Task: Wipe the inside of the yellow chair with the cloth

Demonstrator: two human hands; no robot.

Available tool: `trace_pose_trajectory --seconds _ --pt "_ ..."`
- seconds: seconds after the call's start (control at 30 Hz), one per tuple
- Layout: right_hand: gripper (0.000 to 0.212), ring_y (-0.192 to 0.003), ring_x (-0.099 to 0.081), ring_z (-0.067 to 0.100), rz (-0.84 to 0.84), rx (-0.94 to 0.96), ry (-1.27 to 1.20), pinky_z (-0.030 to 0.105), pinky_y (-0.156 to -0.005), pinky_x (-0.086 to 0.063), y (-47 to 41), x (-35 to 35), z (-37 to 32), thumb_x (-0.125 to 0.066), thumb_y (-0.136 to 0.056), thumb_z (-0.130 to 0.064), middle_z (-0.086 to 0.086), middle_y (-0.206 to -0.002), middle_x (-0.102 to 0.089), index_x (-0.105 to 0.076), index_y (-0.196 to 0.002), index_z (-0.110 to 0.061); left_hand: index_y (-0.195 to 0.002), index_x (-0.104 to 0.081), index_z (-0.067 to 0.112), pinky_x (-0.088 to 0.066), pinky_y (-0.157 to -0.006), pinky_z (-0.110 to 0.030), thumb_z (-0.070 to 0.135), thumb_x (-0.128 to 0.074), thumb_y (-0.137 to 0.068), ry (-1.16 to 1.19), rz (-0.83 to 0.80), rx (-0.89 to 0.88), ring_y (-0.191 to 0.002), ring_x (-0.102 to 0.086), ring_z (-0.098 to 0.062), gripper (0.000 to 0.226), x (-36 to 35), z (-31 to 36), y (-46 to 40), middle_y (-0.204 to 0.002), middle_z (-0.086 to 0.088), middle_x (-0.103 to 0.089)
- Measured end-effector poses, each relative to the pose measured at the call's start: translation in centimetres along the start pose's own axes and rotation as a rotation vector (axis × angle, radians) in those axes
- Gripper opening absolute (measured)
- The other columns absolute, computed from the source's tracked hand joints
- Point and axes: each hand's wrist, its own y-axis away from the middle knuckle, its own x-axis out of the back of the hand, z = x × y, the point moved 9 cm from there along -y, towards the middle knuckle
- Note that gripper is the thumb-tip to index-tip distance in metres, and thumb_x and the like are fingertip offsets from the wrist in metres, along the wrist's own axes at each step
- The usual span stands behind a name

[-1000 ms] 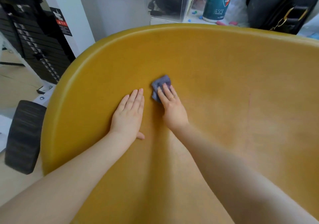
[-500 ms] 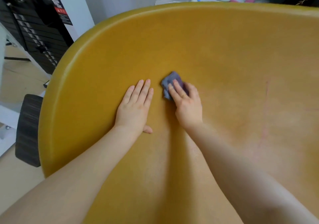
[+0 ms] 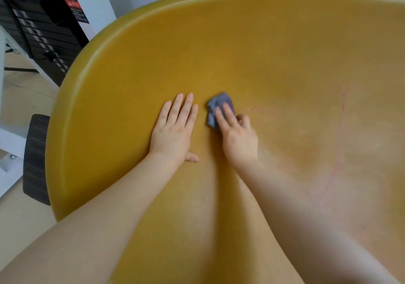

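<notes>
The yellow chair (image 3: pixel 274 60) fills the view, a smooth, matte, deeply curved shell with faint pink streaks at the right. The left hand (image 3: pixel 174 130) lies flat on it, its 4 fingers straight and close together, bracing. Just right of it, the right hand (image 3: pixel 238 137) presses the small, crumpled bluish-purple cloth (image 3: pixel 217 106) under straight fingers. Best to keep even pressure and overlap strokes toward those streaks.

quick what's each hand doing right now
Left hand: open, flat on the yellow chair.
Right hand: open, fingers pressing the cloth against the chair.
</notes>
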Motion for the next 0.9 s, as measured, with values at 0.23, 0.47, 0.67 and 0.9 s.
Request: trace_pose_trajectory --seconds 0.23,0.47,0.67,0.9 --pt "0.042 -0.099 -0.049 0.035 -0.080 -0.173 -0.158 0.038 -0.070 -0.048 -1.8 0.2 2.1 -0.057 -0.087 -0.032 0.003 -0.140 -0.046 -0.055 -0.127 -0.020 -0.146 0.018 0.010 0.012 -0.114 -0.044 0.073 -0.053 -0.071 -0.023 -0.005 0.007 -0.142 0.020 -0.029 0.121 -0.1 0.1 -0.1 -0.153 -0.011 0.025" --pt "0.039 -0.089 -0.049 0.037 -0.208 -0.164 -0.318 0.033 -0.049 -0.046 4.3 -1.4 -1.8 -0.059 -0.088 -0.013 0.006 -0.135 -0.050 -0.056 -0.125 -0.025 -0.148 0.015 0.010 0.011 -0.114 -0.045 0.071 -0.056 -0.070 -0.001 -0.015 0.009 -0.143 0.018 -0.029 0.121 0.0 0.2 0.0 -0.154 -0.010 0.024" --pt "0.048 -0.108 -0.034 0.030 -0.222 -0.244 -0.096 0.030 -0.061 -0.035 -0.7 -0.3 4.5 -0.035 -0.097 -0.012 -0.005 -0.150 -0.022 -0.033 -0.139 -0.037 -0.146 0.020 0.010 0.012 -0.114 -0.044 0.075 -0.052 -0.070 -0.040 -0.025 0.010 -0.142 0.020 -0.029 0.123 -0.4 0.2 -0.2 -0.153 -0.011 0.026" --pt "0.048 -0.103 -0.040 0.030 -0.220 -0.255 -0.164 0.029 -0.061 -0.036 0.5 -0.9 3.1 -0.039 -0.093 -0.006 0.002 -0.142 -0.035 -0.041 -0.136 -0.029 -0.146 0.019 0.011 0.012 -0.114 -0.045 0.070 -0.056 -0.071 -0.018 -0.055 0.042 -0.142 0.021 -0.030 0.122 -0.3 0.4 -0.1 -0.153 -0.010 0.027"
